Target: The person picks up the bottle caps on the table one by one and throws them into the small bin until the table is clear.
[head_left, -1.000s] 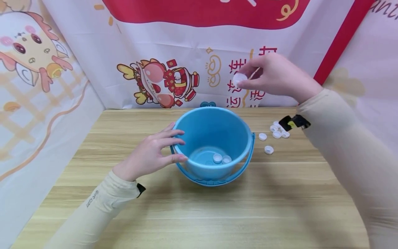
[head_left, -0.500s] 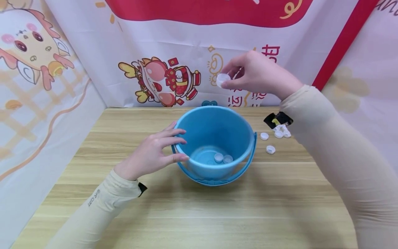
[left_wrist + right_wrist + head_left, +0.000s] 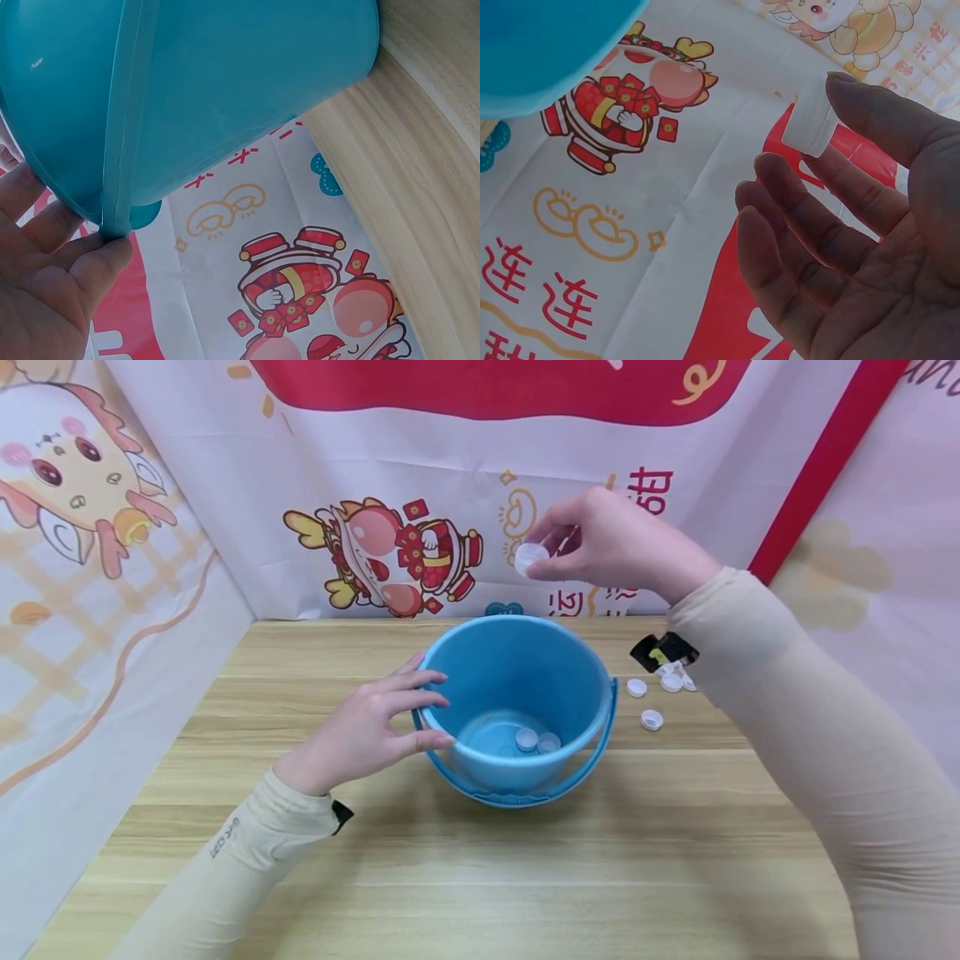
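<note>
A blue plastic bucket (image 3: 513,660) stands upright on the table, its handle (image 3: 517,798) hanging down at the front. My left hand (image 3: 360,735) holds the bucket's left rim, with fingertips over the edge; in the left wrist view the fingers (image 3: 97,270) lie by the handle's end. Above the bucket, toward the back right, my right hand (image 3: 615,543) pinches a white bottle cap (image 3: 531,559) between thumb and fingers. The right wrist view shows that cap (image 3: 811,120) with its ribbed side, while the other fingers are loosely bent. Two white caps (image 3: 527,740) lie on the bucket's floor.
Several white caps (image 3: 651,720) lie on the wooden table (image 3: 465,877) to the bucket's right, some partly hidden by the right wrist's black strap (image 3: 666,652). A printed cloth (image 3: 360,452) hangs behind the table, and another covers the left side.
My right hand has carried the pinched cap leftward from the right side to above the bucket, slowing in the last half second. The left hand and bucket have stayed in place.
</note>
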Tool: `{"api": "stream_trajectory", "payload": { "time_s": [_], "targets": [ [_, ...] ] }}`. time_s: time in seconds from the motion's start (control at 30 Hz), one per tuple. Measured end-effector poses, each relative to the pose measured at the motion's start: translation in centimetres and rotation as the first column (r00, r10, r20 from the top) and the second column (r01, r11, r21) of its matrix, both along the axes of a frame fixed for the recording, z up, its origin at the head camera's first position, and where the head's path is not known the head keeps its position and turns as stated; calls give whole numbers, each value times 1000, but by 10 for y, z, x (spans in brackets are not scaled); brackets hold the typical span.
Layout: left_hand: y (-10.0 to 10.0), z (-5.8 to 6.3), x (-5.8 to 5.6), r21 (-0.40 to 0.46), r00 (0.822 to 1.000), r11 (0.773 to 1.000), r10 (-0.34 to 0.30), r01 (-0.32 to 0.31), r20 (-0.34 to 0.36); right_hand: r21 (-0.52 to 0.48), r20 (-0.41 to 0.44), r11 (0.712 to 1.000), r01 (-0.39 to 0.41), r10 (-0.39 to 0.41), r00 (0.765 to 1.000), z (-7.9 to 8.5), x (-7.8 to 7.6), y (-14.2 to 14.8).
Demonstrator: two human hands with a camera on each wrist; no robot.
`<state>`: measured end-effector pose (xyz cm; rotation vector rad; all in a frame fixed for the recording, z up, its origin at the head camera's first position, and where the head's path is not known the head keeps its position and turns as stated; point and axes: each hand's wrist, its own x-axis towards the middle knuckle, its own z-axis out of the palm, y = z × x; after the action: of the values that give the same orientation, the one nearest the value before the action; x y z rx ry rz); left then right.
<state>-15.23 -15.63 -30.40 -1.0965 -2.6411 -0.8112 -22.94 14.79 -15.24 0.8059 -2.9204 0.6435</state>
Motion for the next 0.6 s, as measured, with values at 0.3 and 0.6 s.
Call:
{"api": "stream_trajectory", "payload": {
  "time_s": [0.3, 0.6],
  "targets": [
    [0, -1, 0, 2, 1000, 1000, 2, -2, 4, 13, -3, 1000, -18, 18, 1000, -4, 1, 0],
    [0, -1, -1, 5, 1000, 1000, -3, 3, -23, 42, 15, 999, -7, 6, 1000, -9, -2, 14]
  ]
}}
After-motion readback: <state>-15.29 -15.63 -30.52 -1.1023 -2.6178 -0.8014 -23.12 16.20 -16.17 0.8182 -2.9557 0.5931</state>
